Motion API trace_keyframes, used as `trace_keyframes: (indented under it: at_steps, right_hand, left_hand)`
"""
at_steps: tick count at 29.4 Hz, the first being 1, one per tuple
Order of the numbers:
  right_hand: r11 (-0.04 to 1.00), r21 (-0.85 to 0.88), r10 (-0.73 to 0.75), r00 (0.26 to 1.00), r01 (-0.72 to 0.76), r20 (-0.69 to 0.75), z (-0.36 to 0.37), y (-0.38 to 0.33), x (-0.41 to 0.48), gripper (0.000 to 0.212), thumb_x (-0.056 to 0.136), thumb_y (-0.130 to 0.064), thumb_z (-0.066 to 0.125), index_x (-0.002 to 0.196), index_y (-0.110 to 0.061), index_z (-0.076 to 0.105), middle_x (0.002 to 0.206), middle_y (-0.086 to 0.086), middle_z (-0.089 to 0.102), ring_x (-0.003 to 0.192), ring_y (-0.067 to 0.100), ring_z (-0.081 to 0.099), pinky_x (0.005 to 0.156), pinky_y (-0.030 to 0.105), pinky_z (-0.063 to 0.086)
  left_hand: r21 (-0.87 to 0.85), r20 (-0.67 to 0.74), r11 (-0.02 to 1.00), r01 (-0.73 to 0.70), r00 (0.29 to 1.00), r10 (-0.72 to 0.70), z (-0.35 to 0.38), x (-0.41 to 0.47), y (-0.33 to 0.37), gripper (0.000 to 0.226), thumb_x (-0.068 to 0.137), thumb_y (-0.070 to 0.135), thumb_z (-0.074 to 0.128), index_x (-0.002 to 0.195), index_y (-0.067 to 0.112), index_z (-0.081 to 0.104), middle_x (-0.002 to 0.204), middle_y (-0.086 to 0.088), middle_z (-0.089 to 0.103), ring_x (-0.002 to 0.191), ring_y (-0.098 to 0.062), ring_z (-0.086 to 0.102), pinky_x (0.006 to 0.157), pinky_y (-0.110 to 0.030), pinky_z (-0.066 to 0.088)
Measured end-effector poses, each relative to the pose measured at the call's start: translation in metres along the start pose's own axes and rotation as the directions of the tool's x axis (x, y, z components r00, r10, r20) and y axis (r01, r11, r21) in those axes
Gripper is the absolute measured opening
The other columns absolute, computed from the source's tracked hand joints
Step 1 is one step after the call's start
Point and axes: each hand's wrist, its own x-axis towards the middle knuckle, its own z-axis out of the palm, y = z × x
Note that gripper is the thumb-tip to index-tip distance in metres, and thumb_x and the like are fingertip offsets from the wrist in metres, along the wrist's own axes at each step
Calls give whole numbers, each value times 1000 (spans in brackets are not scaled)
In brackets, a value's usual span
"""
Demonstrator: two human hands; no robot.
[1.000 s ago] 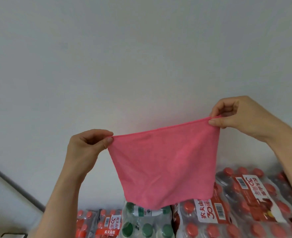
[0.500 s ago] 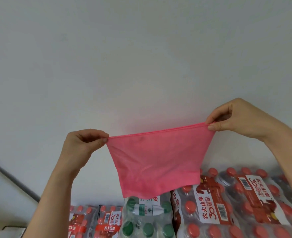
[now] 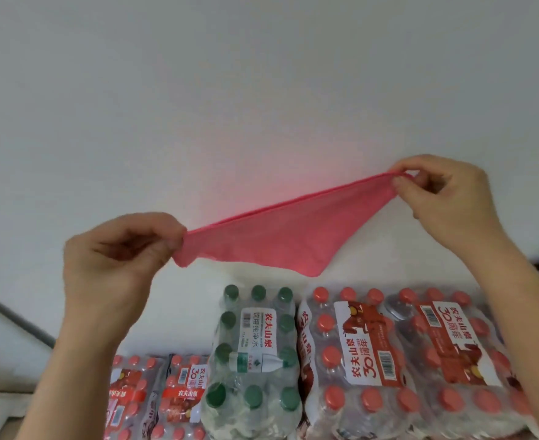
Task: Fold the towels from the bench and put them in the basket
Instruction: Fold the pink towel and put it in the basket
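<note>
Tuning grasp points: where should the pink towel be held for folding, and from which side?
Probably the two top corners, each pinched from its outer end, as the left hand and right hand do. The towel has a hemmed top edge taut between those corners, sloping up to the right; the rest sags loose below, so a mid-cloth grip would likely bunch it.

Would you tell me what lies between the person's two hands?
A pink towel, pinched by the left hand and the right hand, spans the gap in the head view.
</note>
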Motion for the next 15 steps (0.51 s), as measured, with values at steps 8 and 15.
trace_keyframes:
  at_steps: [8, 15]
  right_hand:
    - [805, -77, 575, 744, -588, 340, -8, 127, -110, 29, 85, 6, 59, 74, -17, 73, 77, 12, 74, 64, 21, 70, 60, 21, 57]
    - [774, -96, 595, 667, -626, 449, -3, 172, -167, 6, 81, -12, 73, 77, -16, 75, 67, 2, 73, 65, 25, 71, 69, 41, 60]
  left_hand:
    - [514, 620, 858, 0, 691, -371, 77, -124, -91, 38, 86, 0, 59, 95, 35, 72, 96, 17, 68, 91, -2, 62, 85, -26, 51]
    - [679, 590, 733, -36, 621, -516, 93, -169, -82, 20, 72, 10, 60, 81, 25, 71, 76, 16, 58, 66, 4, 51, 61, -7, 35]
